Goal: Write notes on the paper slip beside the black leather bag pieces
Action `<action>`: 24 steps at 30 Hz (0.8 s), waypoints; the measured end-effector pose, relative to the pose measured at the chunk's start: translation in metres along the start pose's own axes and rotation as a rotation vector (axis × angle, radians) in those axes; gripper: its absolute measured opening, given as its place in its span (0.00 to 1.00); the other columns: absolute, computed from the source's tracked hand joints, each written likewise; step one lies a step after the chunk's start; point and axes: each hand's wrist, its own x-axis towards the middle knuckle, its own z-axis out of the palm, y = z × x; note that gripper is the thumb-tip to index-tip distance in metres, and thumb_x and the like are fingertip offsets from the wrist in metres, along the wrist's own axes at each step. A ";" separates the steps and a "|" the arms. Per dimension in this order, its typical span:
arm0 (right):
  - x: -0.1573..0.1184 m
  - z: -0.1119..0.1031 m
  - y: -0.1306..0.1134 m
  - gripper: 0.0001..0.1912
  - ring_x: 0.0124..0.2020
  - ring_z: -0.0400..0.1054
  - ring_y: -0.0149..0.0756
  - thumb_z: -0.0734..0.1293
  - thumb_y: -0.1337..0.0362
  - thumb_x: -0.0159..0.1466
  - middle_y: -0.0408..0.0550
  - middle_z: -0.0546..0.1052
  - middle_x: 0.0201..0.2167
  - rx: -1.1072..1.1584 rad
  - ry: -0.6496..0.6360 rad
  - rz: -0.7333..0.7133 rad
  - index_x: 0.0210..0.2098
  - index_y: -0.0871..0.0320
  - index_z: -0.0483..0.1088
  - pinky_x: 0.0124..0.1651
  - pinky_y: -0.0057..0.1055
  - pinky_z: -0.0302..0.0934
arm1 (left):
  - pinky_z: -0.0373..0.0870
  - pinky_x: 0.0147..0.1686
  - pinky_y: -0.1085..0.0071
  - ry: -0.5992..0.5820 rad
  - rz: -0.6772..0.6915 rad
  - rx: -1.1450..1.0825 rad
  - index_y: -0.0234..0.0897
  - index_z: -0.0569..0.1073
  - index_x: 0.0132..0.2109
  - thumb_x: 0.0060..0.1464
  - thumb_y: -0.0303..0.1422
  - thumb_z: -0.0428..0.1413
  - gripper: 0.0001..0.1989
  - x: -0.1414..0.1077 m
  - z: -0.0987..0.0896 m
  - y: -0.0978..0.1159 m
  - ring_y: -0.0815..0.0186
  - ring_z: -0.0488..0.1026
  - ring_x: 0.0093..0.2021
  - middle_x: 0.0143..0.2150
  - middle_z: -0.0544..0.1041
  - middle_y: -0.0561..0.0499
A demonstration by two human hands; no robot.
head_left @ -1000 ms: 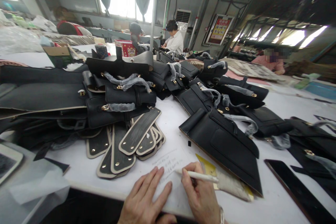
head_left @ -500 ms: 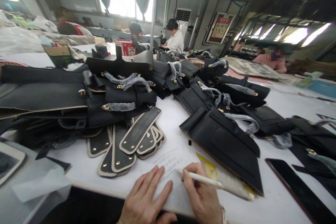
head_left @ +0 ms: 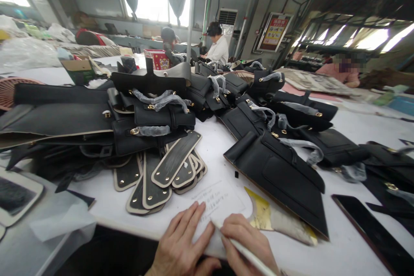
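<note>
My right hand (head_left: 247, 241) is closed around a white pen (head_left: 241, 248), its tip touching a white sheet with handwriting (head_left: 210, 202) at the table's front edge. Flat on the lower left part of that sheet lies my left hand (head_left: 186, 241), fingers spread, holding nothing. Beyond it is a fanned pile of dark strap pieces (head_left: 176, 159) with pale edges and gold studs. A black leather bag piece (head_left: 278, 177) lies right of the sheet, partly over a yellow and beige object (head_left: 274, 220).
Black bags with plastic-wrapped handles (head_left: 158, 101) are heaped across the table. A dark phone-like slab (head_left: 371, 233) lies at the lower right. Farther back are a red box (head_left: 157, 59), a person in white (head_left: 218, 47) and a person in pink (head_left: 343, 71).
My right hand has shifted slightly, and the pen tip has moved left and down on the sheet. The pen now slants more steeply. The whole view has shifted slightly.
</note>
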 end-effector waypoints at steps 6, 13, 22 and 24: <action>0.001 -0.001 0.001 0.11 0.32 0.69 0.32 0.60 0.77 0.62 0.45 0.73 0.31 -0.014 -0.018 0.003 0.40 0.55 0.65 0.36 0.27 0.68 | 0.62 0.54 0.60 -0.003 0.010 0.030 0.37 0.77 0.51 0.64 0.50 0.45 0.25 -0.001 -0.001 -0.001 0.51 0.69 0.58 0.56 0.73 0.37; -0.007 0.004 0.004 0.12 0.33 0.70 0.31 0.61 0.77 0.63 0.44 0.73 0.31 -0.026 0.072 0.028 0.41 0.54 0.64 0.38 0.25 0.69 | 0.62 0.54 0.61 -0.013 0.025 0.044 0.39 0.76 0.53 0.64 0.51 0.45 0.25 0.001 -0.001 -0.003 0.52 0.69 0.58 0.56 0.73 0.37; -0.005 0.003 0.004 0.11 0.32 0.70 0.30 0.59 0.76 0.64 0.44 0.72 0.31 -0.037 0.092 0.045 0.41 0.54 0.63 0.37 0.24 0.68 | 0.61 0.54 0.62 -0.031 0.053 0.076 0.40 0.76 0.53 0.62 0.52 0.47 0.25 0.005 -0.004 -0.004 0.53 0.70 0.56 0.55 0.73 0.39; -0.005 0.003 0.004 0.11 0.32 0.70 0.30 0.59 0.75 0.64 0.44 0.72 0.30 -0.039 0.109 0.059 0.41 0.54 0.63 0.37 0.23 0.68 | 0.62 0.54 0.62 -0.026 0.053 0.071 0.40 0.76 0.53 0.63 0.51 0.47 0.25 0.005 -0.004 -0.004 0.53 0.70 0.56 0.55 0.73 0.38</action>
